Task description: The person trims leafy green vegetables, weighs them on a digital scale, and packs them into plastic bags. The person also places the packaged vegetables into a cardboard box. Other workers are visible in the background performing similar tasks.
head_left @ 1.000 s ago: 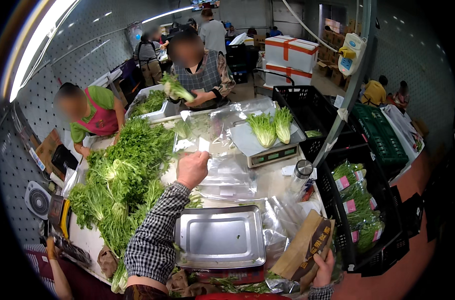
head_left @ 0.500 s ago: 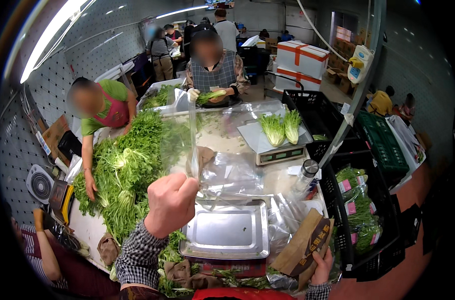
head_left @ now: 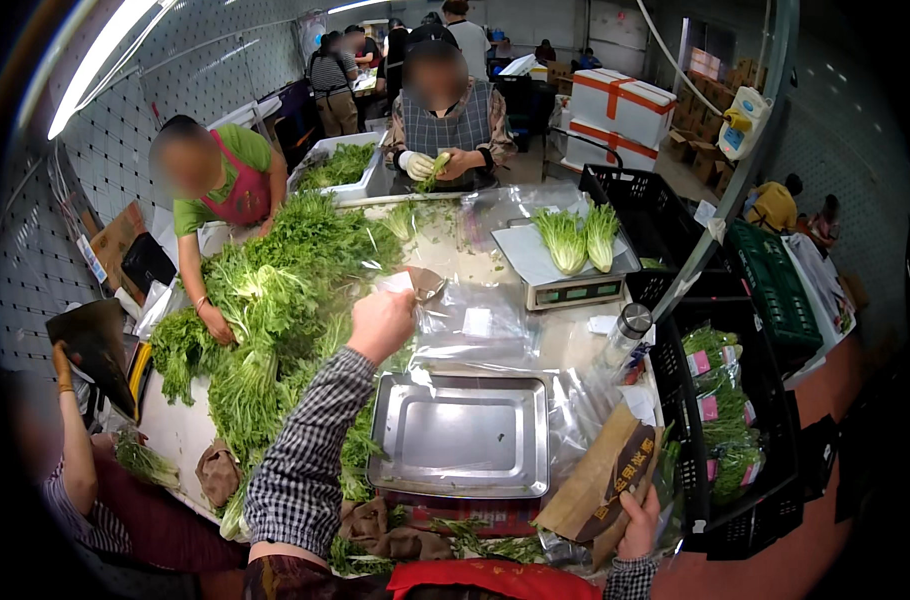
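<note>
My left hand (head_left: pixel 383 322) reaches over the middle of the table with its fingers closed on a clear plastic bag (head_left: pixel 367 262). The see-through film spreads beyond the fist and over the greens, and its outline is hard to make out. A small white piece (head_left: pixel 395 283) shows just past the knuckles. At the lower right, my right hand (head_left: pixel 639 522) grips the edge of a brown paper bag (head_left: pixel 603 478) with a dark printed panel. Below my left fist lies a metal tray (head_left: pixel 460 436), bare but for a leaf scrap. More flat clear bags (head_left: pixel 475 325) lie beside the fist.
Leafy greens (head_left: pixel 265 310) are heaped at left, where a co-worker's hand (head_left: pixel 215 322) rests. Another person across the table handles a stalk (head_left: pixel 435 170). Two heads of greens sit on a scale (head_left: pixel 575 290). A bottle (head_left: pixel 630 325) and black crates (head_left: pixel 675 400) stand at right.
My left fist has moved forward and lowered; the bag that hung upright from it now spreads over the greens. My right hand still holds the paper bag. The person at lower left has raised a dark panel.
</note>
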Tool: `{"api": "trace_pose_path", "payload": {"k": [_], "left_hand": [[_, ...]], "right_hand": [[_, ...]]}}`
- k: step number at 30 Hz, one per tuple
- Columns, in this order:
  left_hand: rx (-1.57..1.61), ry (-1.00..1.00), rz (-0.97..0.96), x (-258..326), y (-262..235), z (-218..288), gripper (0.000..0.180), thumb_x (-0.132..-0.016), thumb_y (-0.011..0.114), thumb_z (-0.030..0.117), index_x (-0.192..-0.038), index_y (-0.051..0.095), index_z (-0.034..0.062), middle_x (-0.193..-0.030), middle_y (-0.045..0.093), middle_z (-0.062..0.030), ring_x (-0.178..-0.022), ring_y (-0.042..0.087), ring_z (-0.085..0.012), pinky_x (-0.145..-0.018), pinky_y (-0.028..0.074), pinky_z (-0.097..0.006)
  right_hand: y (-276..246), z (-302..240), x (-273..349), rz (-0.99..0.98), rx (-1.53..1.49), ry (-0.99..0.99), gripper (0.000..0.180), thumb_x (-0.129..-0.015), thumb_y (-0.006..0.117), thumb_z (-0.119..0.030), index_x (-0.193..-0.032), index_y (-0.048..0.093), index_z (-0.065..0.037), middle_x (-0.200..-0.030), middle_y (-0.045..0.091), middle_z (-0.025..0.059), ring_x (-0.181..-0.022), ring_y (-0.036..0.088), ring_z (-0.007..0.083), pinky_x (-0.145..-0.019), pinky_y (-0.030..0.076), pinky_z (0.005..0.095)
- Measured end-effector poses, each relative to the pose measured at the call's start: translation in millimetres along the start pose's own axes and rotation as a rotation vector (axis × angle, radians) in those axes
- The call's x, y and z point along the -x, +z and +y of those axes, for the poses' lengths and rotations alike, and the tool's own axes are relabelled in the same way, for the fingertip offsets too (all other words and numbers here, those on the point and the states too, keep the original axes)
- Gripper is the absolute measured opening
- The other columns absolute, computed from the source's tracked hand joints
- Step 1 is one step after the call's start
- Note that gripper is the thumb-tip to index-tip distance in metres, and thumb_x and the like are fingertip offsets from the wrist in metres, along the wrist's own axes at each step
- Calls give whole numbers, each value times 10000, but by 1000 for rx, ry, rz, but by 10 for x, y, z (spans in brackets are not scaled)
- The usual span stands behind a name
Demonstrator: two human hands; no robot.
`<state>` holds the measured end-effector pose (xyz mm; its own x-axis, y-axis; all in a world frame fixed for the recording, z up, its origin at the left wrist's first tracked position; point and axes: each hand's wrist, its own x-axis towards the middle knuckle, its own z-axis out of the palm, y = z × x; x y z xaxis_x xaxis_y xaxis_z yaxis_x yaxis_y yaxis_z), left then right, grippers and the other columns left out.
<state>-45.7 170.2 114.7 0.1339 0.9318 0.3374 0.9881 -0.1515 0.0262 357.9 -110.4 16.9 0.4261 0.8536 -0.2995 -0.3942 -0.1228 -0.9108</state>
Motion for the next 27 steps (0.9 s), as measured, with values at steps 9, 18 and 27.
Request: {"api": "trace_pose_path", "payload": {"k": [9, 18, 27], "left_hand": [[60, -165, -158, 90, 1042, -2, 254, -855, 627, 290, -855, 676, 41, -785, 701, -178, -742, 703, -350, -635, 558, -457], [409, 183, -517, 1293, 695, 610, 497, -804, 716, 495, -942, 566, 43, -870, 658, -176, -798, 664, -356, -664, 522, -471], [515, 131, -260, 1809, 923, 681, 197, -804, 706, 235, -843, 591, 79, -834, 593, -96, -810, 615, -333, -689, 500, -450]], "right_hand": [[104, -52, 70, 41, -22, 26, 460, -851, 625, -6, -1285, 475, 14, -1180, 593, 98, -1029, 599, 219, -915, 479, 341], [147, -45, 98, 35, 14, 25, 475, -860, 608, -9, -1312, 463, 17, -1193, 590, 102, -1041, 594, 214, -917, 479, 331], [288, -32, 95, -84, 4, 0, 521, -849, 621, -15, -1338, 448, 37, -1217, 585, 110, -1053, 592, 213, -927, 477, 321]]}}
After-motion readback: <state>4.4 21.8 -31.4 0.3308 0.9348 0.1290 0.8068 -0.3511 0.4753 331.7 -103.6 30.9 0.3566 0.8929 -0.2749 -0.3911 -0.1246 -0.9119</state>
